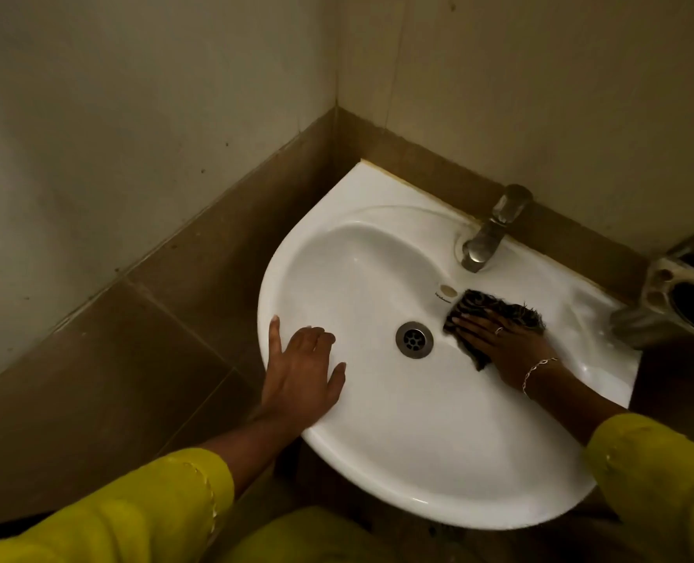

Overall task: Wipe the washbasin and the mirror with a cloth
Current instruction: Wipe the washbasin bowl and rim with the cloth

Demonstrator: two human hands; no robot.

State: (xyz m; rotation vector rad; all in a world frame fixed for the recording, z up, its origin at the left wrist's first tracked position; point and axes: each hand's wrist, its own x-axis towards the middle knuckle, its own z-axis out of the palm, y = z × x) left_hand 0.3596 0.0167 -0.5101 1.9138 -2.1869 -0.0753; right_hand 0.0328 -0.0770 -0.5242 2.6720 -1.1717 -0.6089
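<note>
A white washbasin [418, 436] is fixed in the corner of a tiled wall. My right hand [503, 347] lies flat on a dark patterned cloth [487, 304], pressing it against the inner right slope of the bowl, just right of the metal drain [414, 340]. My left hand [302, 379] rests on the basin's left rim with the fingers spread and holds nothing. Both arms wear yellow sleeves. No mirror is in view.
A metal tap [489, 231] stands at the back rim of the basin, above the cloth. A metal soap and brush holder [678, 286] is mounted on the wall at the right. Brown tiles [199, 253] run below the pale walls.
</note>
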